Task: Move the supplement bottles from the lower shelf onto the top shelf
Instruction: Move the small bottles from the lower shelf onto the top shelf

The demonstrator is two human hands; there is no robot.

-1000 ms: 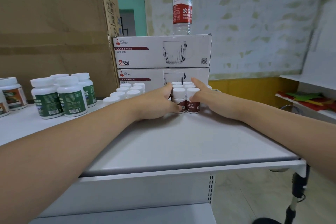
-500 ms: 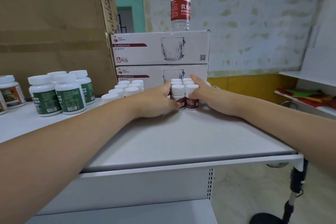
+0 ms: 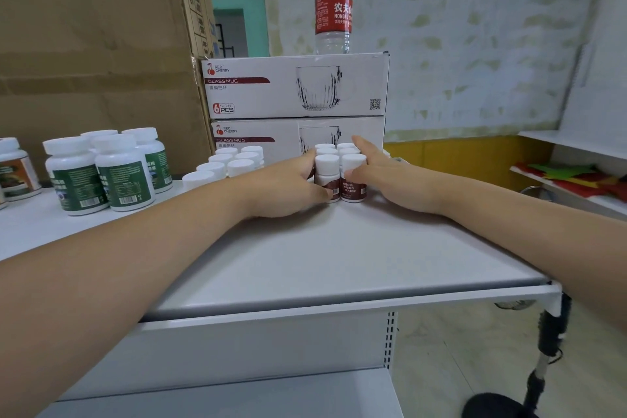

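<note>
Biggest thing here is the brown cardboard carton [image 3: 84, 44] at the back left, then the white top shelf [image 3: 339, 254] that both our forearms reach across, with a strip of the lower shelf [image 3: 237, 394] showing underneath. Two glass mug boxes [image 3: 295, 85] sit stacked at the back of the top shelf, and a water bottle [image 3: 334, 0] stands upright on the upper one. Off to the left are some green-label bottles [image 3: 124, 176] near the carton. Right in front of the lower mug box is the cluster of small supplement bottles [image 3: 327, 176], with brown-red labels and white caps, upright on the top shelf and packed tight. A few white-capped bottles [image 3: 237, 163] stand just left of them, partly hidden behind our wrist. Our left hand [image 3: 285, 190] wraps the cluster's left side, fingers curled in, thumb across the front bottle. Our right hand [image 3: 386, 180] presses the right side with fairly straight fingers, index along the caps, thumb against the front right bottle.
</note>
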